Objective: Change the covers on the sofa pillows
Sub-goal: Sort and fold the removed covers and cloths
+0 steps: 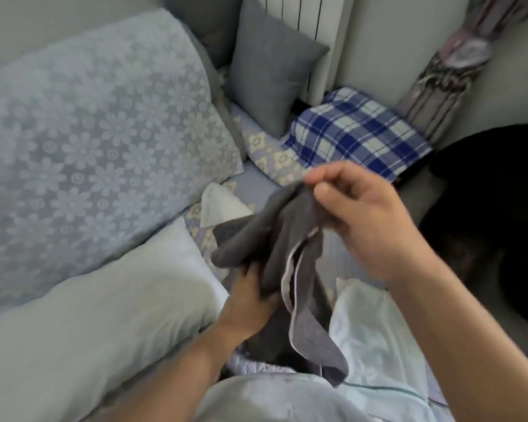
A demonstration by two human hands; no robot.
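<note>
Grey cloth, a limp pillow cover [290, 257], hangs between both hands above the sofa seat, at centre of view. Pale inner lining or seam edge shows along its open side; lower end droops onto light bedding near the person's lap.

Right hand [360, 220] up high, thumb and fingers pinching the cover's top edge; grip closed on cloth. Left hand [250, 303] lower, fingers curled into the bunched middle of the cover; grip closed on cloth too. Some motion blur on both hands.

Just left of the cover: plain white pillow [104, 306], uncovered, lying on the seat, touching the left forearm. Behind it, large pale-blue pillow with flower pattern [98, 147] leaning against the sofa back.

Beyond the cover: small white folded cloth [223, 205] on the patterned seat cover [265, 153], blue with cream motifs. Farther back, blue-and-white checked pillow [357, 135] lying flat in the corner. Grey square pillow [272, 74] upright behind it, against a white radiator [305, 16].

Right side: striped curtain [448, 71] gathered and tied, hanging beside the wall. Dark, shapeless mass [494, 208] at right edge; cannot tell what it is.

Light blue-white sheet [375, 336] crumpled under the right forearm, near bottom.
</note>
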